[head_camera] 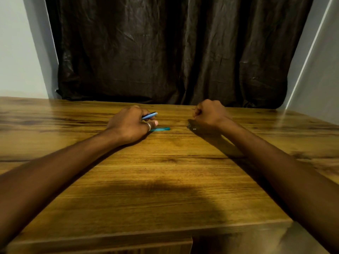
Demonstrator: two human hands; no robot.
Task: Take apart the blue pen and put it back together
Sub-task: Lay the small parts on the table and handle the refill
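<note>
Partly hidden, blue pen [149, 116] inside left grip [128, 123]

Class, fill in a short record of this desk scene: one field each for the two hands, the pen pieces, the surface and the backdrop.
Left hand: grips a blue pen piece
Right hand: curled in a fist, nothing visible in it
Loose part: teal piece lying flat beside the left hand
Surface: wooden table
Backdrop: dark curtain
</note>
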